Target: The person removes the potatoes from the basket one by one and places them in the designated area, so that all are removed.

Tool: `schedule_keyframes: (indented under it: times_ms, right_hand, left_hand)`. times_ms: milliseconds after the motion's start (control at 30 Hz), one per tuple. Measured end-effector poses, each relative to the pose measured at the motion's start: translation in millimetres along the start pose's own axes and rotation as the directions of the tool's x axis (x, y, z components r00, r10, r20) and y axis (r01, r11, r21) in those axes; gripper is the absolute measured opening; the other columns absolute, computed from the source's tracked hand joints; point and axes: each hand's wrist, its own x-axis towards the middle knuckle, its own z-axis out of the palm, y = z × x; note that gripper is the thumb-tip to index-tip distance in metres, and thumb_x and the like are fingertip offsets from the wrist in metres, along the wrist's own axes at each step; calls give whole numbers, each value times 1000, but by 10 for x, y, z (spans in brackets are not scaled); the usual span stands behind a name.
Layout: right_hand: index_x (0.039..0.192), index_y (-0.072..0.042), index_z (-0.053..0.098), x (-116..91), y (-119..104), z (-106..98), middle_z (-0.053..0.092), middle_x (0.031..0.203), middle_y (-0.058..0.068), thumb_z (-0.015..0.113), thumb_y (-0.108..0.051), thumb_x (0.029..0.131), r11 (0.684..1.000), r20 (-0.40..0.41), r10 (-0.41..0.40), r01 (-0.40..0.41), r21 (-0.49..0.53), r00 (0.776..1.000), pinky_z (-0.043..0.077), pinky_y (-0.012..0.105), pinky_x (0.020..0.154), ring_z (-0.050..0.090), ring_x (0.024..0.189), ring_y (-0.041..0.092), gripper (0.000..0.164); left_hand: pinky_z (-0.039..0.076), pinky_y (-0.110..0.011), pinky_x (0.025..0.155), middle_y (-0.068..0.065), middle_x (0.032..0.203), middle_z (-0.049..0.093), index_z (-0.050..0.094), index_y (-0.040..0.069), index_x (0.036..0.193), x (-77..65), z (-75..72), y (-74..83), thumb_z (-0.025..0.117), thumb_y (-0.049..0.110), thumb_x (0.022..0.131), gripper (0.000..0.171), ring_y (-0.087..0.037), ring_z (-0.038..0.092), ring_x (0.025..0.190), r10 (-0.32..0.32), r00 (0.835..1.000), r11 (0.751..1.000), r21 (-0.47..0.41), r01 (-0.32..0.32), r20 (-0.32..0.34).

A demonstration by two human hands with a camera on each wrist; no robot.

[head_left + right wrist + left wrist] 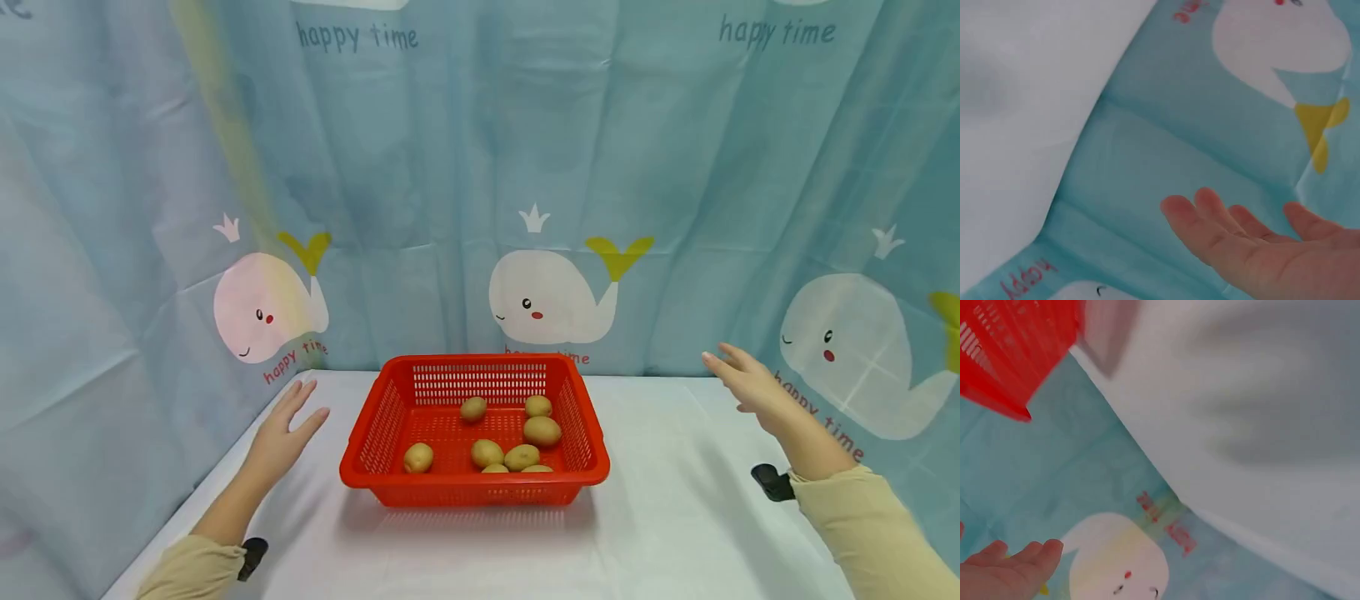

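Note:
A red plastic basket (pixel 472 492) with slotted sides stands in the middle of the white table, and its corner shows in the left wrist view. Several potatoes (pixel 542 432) lie loose on its floor, mostly toward the right and front; the front wall partly hides two of them. To the left of the basket, my left hand (pixel 279 437) is raised over the table with fingers extended, holding nothing. My right hand (pixel 750 387) hovers well to the right of the basket, fingers spread and loosely bent. It touches nothing, as the right wrist view also shows.
A white cloth-like surface (pixel 660 500) covers the table. Behind it and along the left hangs a light blue curtain (pixel 420 167) printed with whales and lettering. Black straps (pixel 772 483) sit at both wrists, by the beige sleeves (pixel 862 525).

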Motion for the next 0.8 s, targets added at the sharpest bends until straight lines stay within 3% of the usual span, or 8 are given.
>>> schedule_keyframes:
  times_ms: [200, 367, 533, 633, 800]
  right_hand:
    - [151, 6, -9, 82, -191, 101, -7, 153, 38, 31, -52, 101, 992, 41, 1, -7, 128, 999, 31, 70, 98, 16, 135, 59, 86]
    - [151, 6, -9, 150, -370, 138, -2, 153, 38, 31, -53, 101, 967, 60, -53, 36, 254, 997, 34, 64, 101, 19, 136, 55, 87]
    - [150, 3, -15, 218, -545, 244, 0, 154, 37, 31, -50, 102, 914, 105, -87, 37, 403, 991, 29, 64, 104, 19, 138, 53, 86]
    - [151, 0, -17, 279, -655, 353, 2, 155, 34, 32, -50, 102, 884, 125, -96, 27, 467, 988, 28, 62, 106, 20, 139, 50, 85]
    - [154, -5, -10, 402, -841, 567, 4, 158, 29, 33, -48, 102, 792, 174, -121, -11, 611, 977, 24, 59, 110, 18, 142, 45, 81]
  left_hand:
    - [17, -68, 106, -22, 160, 9, 26, 5, 153, 105, 266, 174, 48, 32, 101, 63, -43, 8, 145, -105, 994, 976, -188, 111, 41]
    - [19, -63, 109, -24, 159, 11, 33, 1, 150, 254, 500, 379, 51, 25, 100, 58, -45, 9, 144, -112, 991, 958, -258, 128, 75]
    - [20, -60, 109, -26, 157, 13, 37, -6, 145, 293, 673, 442, 54, 16, 98, 55, -47, 11, 143, -122, 987, 957, -252, 145, 106]
    - [28, -58, 107, -24, 157, 15, 39, -7, 144, 283, 710, 420, 53, 12, 97, 53, -46, 14, 143, -136, 984, 957, -239, 161, 118]
    - [27, -56, 109, -23, 155, 21, 42, -11, 140, 283, 711, 339, 50, 1, 93, 49, -45, 18, 141, -150, 985, 958, -231, 167, 89]
